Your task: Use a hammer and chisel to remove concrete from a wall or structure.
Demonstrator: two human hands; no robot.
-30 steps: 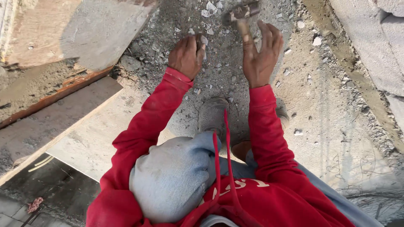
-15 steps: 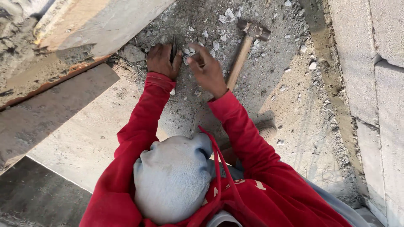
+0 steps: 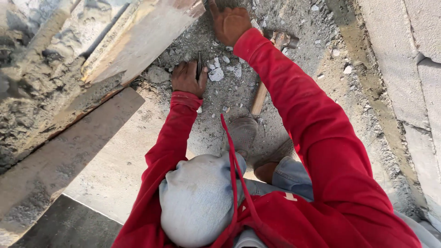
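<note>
My left hand (image 3: 186, 78) rests on the rubble-strewn ground, closed around a thin dark chisel (image 3: 200, 65) that stands between thumb and fingers. My right hand (image 3: 228, 22) reaches far forward to the top edge of the view, palm down on the debris beside the end of a wooden plank (image 3: 138, 41). Its fingertips are cut off by the frame. A hammer (image 3: 271, 69) with a wooden handle lies on the ground under my right forearm, its metal head (image 3: 285, 39) pointing away. Neither hand touches the hammer.
Broken pale stone chips (image 3: 217, 74) lie between the hands. A concrete slab (image 3: 69, 151) runs along the left, with a rough mortar mass (image 3: 27, 82) beyond it. A block wall (image 3: 409, 59) rises on the right. My shoe (image 3: 242, 133) is planted below the hammer handle.
My right hand has moved away from my left hand, up and forward towards the plank's end. My left hand stays on the ground with the chisel. The hammer lies where it was.
</note>
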